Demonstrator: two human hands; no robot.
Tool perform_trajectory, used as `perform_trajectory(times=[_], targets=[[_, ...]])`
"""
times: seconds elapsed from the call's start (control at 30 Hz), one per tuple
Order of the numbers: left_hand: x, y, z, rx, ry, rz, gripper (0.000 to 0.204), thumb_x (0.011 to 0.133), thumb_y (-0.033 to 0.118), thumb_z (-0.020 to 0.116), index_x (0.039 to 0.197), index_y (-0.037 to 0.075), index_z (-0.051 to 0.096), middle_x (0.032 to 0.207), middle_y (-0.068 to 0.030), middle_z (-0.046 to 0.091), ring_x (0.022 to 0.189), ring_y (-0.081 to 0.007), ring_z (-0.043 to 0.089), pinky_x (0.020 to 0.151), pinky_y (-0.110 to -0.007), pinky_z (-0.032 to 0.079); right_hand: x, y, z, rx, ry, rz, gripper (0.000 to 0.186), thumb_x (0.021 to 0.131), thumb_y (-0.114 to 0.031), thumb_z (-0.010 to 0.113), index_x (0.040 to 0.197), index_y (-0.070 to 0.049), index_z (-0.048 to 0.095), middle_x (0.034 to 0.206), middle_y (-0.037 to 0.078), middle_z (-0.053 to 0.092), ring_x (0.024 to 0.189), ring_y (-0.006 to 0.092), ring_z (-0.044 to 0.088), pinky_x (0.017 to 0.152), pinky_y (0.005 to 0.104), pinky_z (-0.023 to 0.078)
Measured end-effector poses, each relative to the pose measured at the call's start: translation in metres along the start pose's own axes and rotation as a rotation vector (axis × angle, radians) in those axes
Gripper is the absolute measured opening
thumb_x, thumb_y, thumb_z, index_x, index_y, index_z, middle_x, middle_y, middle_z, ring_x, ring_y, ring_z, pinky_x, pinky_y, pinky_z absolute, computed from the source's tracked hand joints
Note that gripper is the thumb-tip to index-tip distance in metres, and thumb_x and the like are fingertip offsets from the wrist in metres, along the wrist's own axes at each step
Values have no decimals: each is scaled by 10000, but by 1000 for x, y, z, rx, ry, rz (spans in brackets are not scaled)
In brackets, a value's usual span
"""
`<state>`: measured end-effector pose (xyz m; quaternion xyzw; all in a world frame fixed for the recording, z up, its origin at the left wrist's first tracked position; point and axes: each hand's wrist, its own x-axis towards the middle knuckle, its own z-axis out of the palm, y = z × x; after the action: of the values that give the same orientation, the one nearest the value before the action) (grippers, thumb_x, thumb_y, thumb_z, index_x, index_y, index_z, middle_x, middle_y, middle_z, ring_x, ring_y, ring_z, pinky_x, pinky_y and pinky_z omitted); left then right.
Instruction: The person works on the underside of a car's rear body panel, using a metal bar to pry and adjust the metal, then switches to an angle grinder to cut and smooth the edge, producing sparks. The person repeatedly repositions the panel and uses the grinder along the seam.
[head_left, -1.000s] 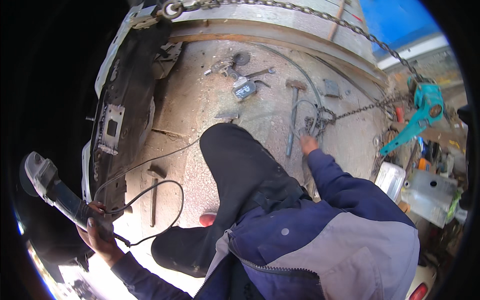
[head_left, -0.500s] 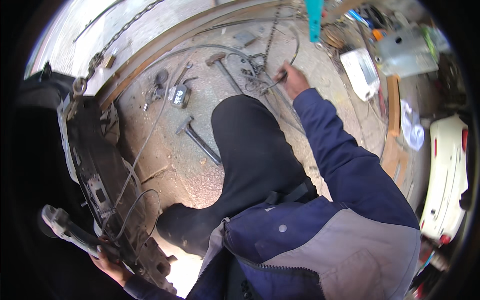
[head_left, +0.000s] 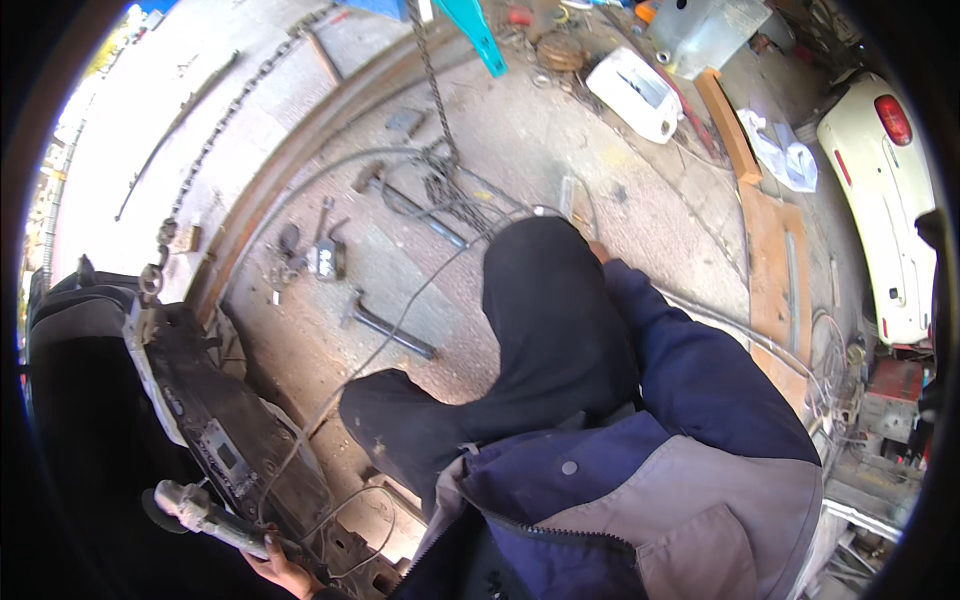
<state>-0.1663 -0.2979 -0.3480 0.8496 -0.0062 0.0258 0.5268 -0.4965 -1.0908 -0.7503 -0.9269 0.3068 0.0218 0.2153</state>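
Observation:
At the lower left, my left hand (head_left: 283, 572) is wrapped round the body of an angle grinder (head_left: 215, 522). The grinder's disc (head_left: 160, 510) points away from me. It lies over a dark, long car body part (head_left: 235, 440) and touches or nearly touches it. From beside the grinder, a thin grey cable (head_left: 385, 338) runs across the floor towards my knee. Beyond my raised knee only a sliver of my right hand (head_left: 598, 251) shows; its fingers are hidden behind the knee. A clear slender piece (head_left: 567, 197) stands near that hand.
Two hammers, a nearer one (head_left: 397, 332) and a farther one (head_left: 425, 215), lie on the floor with a small dark block (head_left: 328, 258). A chain (head_left: 436, 95) ends in a tangled heap. Wooden boards (head_left: 775, 260), a white plastic container (head_left: 635, 95) and a cream car bumper (head_left: 880, 215) are at right.
My view has shifted to the right. My right hand has moved nearer, behind my knee, from beside the chain heap. The cable now stretches across the floor; my left hand still grips the grinder.

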Motion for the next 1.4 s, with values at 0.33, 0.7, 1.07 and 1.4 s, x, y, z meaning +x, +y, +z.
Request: perform_trajectory(times=[0.33,0.7,1.07,1.4], targets=[[14,-10,20,-201,170,-37,689,1010,359,713,1528,-30,476,1393,-149,613,1180,-267,638,1077,-379,488,69,-7,21,30,-81,575,489,960,-397,652,1248,-7,715,1199,294,743,1146,473,720,974,538,590],[36,9,22,-523,358,-270,668,1030,426,674,1498,-25,516,1382,-137,624,1199,-270,634,1072,-396,501,87,0,23,270,-148,630,779,903,-472,713,1624,-296,480,1563,414,431,1367,564,557,1166,552,469],[33,-7,-19,-697,461,-279,666,1051,493,635,1468,-20,556,1371,-126,635,1218,-273,629,1067,-413,515,107,-4,15,-93,-139,427,350,874,-186,652,1192,-63,735,1122,275,757,1096,474,722,981,553,568],[20,-3,-33,-825,388,-252,533,1060,394,635,1356,-48,607,1270,-147,701,1145,-241,697,1044,-363,560,148,-200,-41,1230,-241,191,326,1049,-180,657,1328,-13,652,1080,128,794,719,131,670,627,299,553]])
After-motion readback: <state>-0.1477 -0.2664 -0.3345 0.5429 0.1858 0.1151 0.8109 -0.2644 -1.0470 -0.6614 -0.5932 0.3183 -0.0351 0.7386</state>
